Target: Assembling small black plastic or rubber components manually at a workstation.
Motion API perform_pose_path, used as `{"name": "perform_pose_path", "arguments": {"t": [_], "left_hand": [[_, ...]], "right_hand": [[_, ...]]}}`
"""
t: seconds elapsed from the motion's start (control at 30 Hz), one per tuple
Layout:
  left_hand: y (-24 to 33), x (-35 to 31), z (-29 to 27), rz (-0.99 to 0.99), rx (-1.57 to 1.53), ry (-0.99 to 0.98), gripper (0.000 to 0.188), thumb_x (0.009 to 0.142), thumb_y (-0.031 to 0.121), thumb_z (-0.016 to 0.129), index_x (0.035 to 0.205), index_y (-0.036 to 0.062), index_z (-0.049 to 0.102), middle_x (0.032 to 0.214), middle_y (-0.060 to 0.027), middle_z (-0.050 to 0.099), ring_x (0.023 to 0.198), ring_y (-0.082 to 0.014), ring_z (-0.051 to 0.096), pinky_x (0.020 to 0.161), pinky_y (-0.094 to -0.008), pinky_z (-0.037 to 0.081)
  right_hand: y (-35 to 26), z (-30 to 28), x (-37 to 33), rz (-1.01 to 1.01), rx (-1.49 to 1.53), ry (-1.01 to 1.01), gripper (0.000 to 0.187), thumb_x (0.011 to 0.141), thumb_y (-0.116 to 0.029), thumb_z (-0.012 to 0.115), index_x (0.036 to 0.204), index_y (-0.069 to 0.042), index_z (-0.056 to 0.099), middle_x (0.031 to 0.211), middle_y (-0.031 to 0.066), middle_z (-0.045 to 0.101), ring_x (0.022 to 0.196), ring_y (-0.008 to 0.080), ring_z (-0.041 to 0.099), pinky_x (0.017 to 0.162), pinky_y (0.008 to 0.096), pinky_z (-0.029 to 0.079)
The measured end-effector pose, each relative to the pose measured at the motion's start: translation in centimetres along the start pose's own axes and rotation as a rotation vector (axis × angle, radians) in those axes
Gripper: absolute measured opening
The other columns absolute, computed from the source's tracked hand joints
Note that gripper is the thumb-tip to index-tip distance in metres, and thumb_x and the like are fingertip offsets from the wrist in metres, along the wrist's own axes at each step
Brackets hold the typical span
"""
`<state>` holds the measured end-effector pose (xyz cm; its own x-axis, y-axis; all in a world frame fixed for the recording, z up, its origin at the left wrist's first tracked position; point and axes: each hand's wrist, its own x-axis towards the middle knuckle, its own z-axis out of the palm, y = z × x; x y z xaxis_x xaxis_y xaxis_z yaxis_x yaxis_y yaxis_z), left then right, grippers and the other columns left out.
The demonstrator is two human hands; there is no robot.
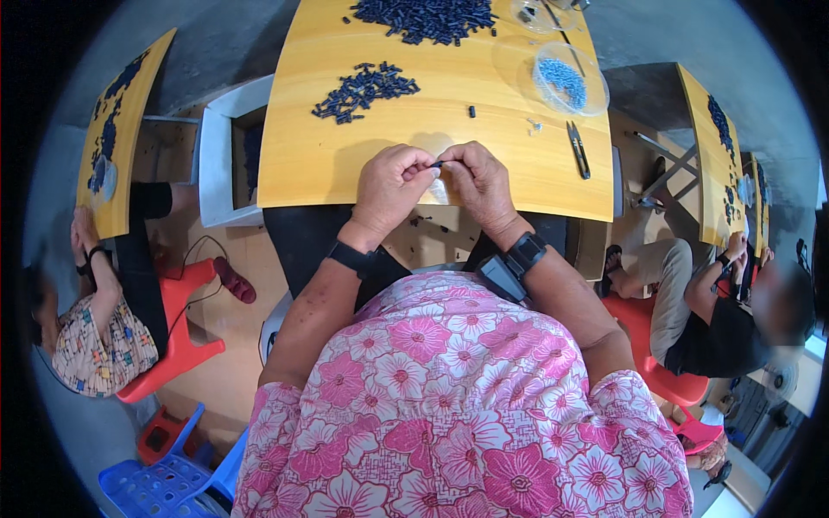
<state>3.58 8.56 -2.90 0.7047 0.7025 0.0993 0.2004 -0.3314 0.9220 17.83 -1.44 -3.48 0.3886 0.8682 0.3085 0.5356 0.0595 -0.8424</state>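
Observation:
Both my hands meet over the near edge of the wooden table. A small black cylindrical part (438,164) is pinched between them. My left hand (390,186) grips it from the left with thumb and forefinger. My right hand (480,183) holds its other end the same way; the fingers hide most of it. Beyond my left hand lies a small pile of black parts (366,91). One loose black part (472,111) stands past my right hand. To the right rest black-handled thread snips (578,150) and a clear round tub of small blue pieces (563,79).
A large heap of black parts (425,15) covers the table's far side, with another clear tub (537,14) at far right. A grey-white box (226,155) stands against the table's left side. Co-workers sit at tables (129,129) left and right. Behind me at left is a blue plastic chair (164,483).

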Motion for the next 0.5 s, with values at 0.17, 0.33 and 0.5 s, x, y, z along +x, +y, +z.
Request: {"name": "perform_pose_path", "arguments": {"t": [0.17, 0.33, 0.5], "left_hand": [[0.4, 0.1, 0.0, 0.034, 0.106, -0.013, 0.009, 0.078, 0.007, 0.073, 0.085, 0.0027, 0.067, 0.076, -0.0022, 0.061, 0.066, -0.0096, 0.055, 0.062, -0.0232, 0.047], [0.2, 0.0, 0.0, 0.016, 0.007, -0.002, 0.008, 0.078, 0.006, 0.073, 0.083, 0.0024, 0.067, 0.075, -0.0015, 0.060, 0.065, -0.0089, 0.054, 0.061, -0.0226, 0.046], [0.6, 0.2, 0.2, 0.047, 0.023, 0.033, 0.011, 0.076, 0.009, 0.076, 0.078, 0.0038, 0.066, 0.071, -0.0041, 0.061, 0.063, -0.0140, 0.057, 0.059, -0.0265, 0.048]], "right_hand": [[-0.5, -0.6, 0.2, 0.034, -0.001, -0.042, 0.006, 0.086, -0.005, 0.062, 0.091, -0.005, 0.065, 0.082, 0.0128, 0.060, 0.076, 0.0302, 0.061, 0.070, 0.0371, 0.050], [0.6, -3.8, 0.4, 0.055, -0.290, 0.249, 0.007, 0.084, -0.010, 0.064, 0.089, -0.006, 0.066, 0.086, 0.0129, 0.062, 0.081, 0.0320, 0.062, 0.071, 0.0388, 0.050], [4.1, -7.9, 0.6, 0.198, -0.479, 0.412, 0.014, 0.081, -0.010, 0.072, 0.091, -0.002, 0.070, 0.077, 0.0100, 0.064, 0.064, 0.0184, 0.063, 0.062, 0.0295, 0.051]]}}
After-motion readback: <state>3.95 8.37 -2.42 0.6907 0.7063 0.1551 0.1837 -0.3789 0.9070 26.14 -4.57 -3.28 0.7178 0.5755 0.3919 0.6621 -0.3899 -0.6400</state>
